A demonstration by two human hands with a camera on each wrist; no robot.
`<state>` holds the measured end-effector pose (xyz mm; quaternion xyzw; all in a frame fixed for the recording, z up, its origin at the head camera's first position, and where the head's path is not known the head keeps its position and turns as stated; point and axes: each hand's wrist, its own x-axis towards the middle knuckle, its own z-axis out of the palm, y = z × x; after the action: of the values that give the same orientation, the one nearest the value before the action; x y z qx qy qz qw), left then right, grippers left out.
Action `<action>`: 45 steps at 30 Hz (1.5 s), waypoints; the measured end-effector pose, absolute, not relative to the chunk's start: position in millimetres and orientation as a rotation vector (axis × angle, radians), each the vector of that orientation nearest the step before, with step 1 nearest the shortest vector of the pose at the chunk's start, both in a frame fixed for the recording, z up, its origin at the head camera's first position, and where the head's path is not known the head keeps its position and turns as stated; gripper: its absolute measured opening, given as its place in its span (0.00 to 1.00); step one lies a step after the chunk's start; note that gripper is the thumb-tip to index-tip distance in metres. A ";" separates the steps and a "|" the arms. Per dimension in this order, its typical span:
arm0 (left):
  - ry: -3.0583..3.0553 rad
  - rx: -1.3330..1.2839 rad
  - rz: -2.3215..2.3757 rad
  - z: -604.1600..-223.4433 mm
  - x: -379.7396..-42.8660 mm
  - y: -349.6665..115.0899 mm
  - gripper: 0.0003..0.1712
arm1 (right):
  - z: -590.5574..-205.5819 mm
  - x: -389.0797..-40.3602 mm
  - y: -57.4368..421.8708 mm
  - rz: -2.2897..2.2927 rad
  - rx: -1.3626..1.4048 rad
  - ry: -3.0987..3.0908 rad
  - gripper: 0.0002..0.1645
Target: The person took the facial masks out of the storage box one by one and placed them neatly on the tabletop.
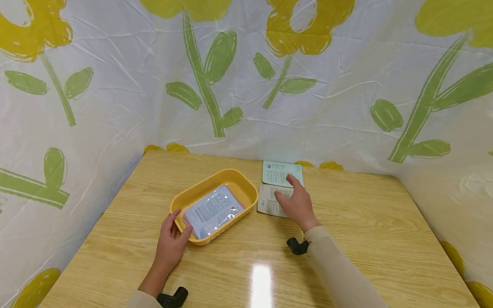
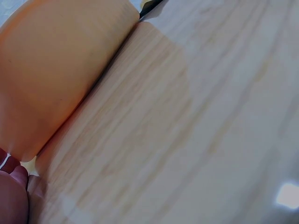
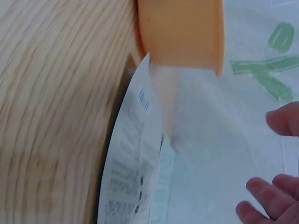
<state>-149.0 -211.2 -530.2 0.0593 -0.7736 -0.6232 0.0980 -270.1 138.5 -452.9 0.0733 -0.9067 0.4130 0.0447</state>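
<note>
Flat pink-and-white packets [image 1: 213,210] are in the yellow plastic tub [image 1: 238,185] my left hand [image 1: 170,244] grips; grey and mint packets [image 1: 268,203] aren't. My right hand [image 1: 299,206] is loose, empty.

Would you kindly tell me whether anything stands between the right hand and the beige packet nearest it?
Nothing visible does: the right wrist view shows only open air between the right hand and the beige packet. The mint packet lies beyond and the yellow tray to the left, neither in between.

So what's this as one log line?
left hand: holds yellow tray; right hand: empty, above gray packet; pale packet: inside tray; green packet: beyond gray packet
</note>
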 end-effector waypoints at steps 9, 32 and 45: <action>-2.282 0.165 -1.867 -532.9 -150.3 -208.1 0.37 | -442.4 -263.7 104.0 1.389 0.550 -2.634 0.37; -2.241 0.139 -1.870 -533.2 -150.3 -212.6 0.37 | -442.6 -279.2 22.3 0.827 0.987 -3.120 0.37; -2.234 0.149 -1.873 -527.3 -148.4 -210.3 0.36 | -445.1 -281.1 14.9 0.537 0.978 -3.240 0.36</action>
<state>-148.4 -210.3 -527.3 0.0507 -0.7605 -0.6378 0.1111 -281.1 14.9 -445.1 0.2826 -0.9359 0.1552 -0.1420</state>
